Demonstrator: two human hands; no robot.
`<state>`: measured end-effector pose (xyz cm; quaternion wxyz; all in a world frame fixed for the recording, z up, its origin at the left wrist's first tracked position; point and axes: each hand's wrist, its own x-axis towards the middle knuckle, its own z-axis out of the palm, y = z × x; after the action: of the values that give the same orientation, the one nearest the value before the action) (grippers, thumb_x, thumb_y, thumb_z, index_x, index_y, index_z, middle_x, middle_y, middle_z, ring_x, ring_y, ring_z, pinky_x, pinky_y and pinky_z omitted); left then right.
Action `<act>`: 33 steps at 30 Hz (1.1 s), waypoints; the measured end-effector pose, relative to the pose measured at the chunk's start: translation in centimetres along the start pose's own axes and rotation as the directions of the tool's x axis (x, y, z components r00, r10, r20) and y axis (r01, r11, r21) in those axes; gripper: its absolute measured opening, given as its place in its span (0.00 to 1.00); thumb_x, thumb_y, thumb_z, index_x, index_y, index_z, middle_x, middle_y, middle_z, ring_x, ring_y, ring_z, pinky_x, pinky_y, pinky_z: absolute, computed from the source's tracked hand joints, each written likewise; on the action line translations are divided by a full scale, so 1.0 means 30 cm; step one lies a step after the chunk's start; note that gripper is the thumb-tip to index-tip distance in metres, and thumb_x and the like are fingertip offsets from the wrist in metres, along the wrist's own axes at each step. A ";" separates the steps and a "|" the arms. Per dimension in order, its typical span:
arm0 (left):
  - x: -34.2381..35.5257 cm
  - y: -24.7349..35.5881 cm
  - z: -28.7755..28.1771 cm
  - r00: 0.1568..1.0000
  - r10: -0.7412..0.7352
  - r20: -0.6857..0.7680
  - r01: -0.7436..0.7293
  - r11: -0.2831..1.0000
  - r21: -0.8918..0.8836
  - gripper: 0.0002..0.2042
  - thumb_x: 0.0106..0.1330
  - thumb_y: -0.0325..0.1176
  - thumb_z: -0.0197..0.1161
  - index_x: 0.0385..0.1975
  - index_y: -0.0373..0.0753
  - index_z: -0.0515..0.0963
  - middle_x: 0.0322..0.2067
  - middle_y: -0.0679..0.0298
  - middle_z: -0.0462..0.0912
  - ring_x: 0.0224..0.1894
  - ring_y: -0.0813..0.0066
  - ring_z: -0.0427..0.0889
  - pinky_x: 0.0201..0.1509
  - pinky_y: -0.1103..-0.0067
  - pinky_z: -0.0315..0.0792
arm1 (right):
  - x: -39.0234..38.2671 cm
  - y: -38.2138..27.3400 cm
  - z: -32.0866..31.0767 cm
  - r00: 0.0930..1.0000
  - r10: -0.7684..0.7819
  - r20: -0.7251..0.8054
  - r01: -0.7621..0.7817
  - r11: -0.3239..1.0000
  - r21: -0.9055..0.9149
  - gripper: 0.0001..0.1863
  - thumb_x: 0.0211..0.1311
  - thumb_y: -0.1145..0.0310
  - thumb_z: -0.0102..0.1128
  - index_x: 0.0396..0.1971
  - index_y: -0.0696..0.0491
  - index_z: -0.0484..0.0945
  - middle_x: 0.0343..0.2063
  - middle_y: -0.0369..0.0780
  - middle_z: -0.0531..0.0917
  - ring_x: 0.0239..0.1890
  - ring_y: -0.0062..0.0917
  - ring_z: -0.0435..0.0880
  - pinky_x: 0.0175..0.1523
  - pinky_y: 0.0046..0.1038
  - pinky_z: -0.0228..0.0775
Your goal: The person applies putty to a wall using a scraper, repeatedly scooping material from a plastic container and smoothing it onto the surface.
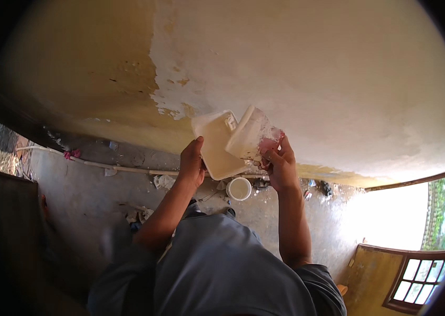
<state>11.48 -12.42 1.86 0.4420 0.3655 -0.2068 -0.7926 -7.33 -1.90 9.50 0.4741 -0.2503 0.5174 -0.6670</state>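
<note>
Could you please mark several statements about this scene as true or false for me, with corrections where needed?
1. The left hand grips a pale tray. True.
2. The right hand is empty. False: the right hand holds a broad, pale flat tool with a reddish patch.
3. A white bucket stands on the floor. True.
4. The wall is one even colour. False: the wall is yellow-brown toward the left and paler toward the right, with a ragged edge between.
5. A long, pale pole lies upon the tray. False: the pole is down at floor level.
</note>
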 end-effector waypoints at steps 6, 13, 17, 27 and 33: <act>0.010 0.249 -0.008 0.996 0.079 -0.029 -0.079 0.997 -0.008 0.16 0.68 0.40 0.56 0.47 0.34 0.74 0.34 0.62 0.82 0.27 0.79 0.82 0.19 0.84 0.73 | 0.076 -0.099 0.301 0.910 -0.414 0.021 0.414 0.904 -0.107 0.26 0.58 0.81 0.53 0.59 0.60 0.66 0.27 0.37 0.78 0.20 0.14 0.70 0.27 0.20 0.71; 0.036 0.330 -0.159 0.975 0.137 -0.176 -0.151 0.986 -0.068 0.14 0.69 0.39 0.54 0.47 0.35 0.74 0.34 0.64 0.81 0.27 0.80 0.81 0.17 0.85 0.67 | 0.171 -0.230 0.608 0.679 -0.714 0.173 0.688 0.535 -0.490 0.27 0.53 0.64 0.72 0.48 0.65 0.73 0.29 0.43 0.83 0.28 0.22 0.82 0.36 0.24 0.76; 0.019 0.319 -0.293 0.978 0.153 -0.143 -0.163 0.985 -0.056 0.14 0.69 0.39 0.54 0.46 0.36 0.74 0.34 0.65 0.80 0.28 0.79 0.81 0.18 0.84 0.68 | 0.248 -0.244 0.730 0.459 -0.800 0.387 0.746 0.111 -0.657 0.24 0.49 0.62 0.74 0.39 0.61 0.74 0.23 0.46 0.83 0.24 0.30 0.85 0.29 0.29 0.77; -0.039 0.290 -0.449 0.975 0.167 -0.150 -0.188 0.972 -0.139 0.19 0.64 0.41 0.61 0.49 0.34 0.72 0.42 0.60 0.79 0.40 0.73 0.81 0.37 0.78 0.76 | 0.286 -0.947 0.783 0.405 -0.732 0.549 0.605 -0.235 -0.760 0.18 0.62 0.55 0.59 0.27 0.56 0.82 0.21 0.46 0.83 0.20 0.28 0.84 0.30 0.30 0.77; -0.036 0.305 -0.504 0.983 0.112 -0.145 -0.137 0.974 -0.179 0.23 0.63 0.40 0.62 0.52 0.31 0.69 0.46 0.58 0.77 0.48 0.69 0.78 0.50 0.74 0.74 | 0.403 -0.338 0.801 0.443 -0.750 0.492 0.456 -0.284 -0.844 0.17 0.60 0.56 0.62 0.21 0.53 0.76 0.14 0.46 0.78 0.19 0.44 0.81 0.24 0.38 0.72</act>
<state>28.40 -16.37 -1.56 0.5364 0.3606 -0.1233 -0.7531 3.56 -23.42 25.17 -0.2807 -0.6242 0.6413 -0.3468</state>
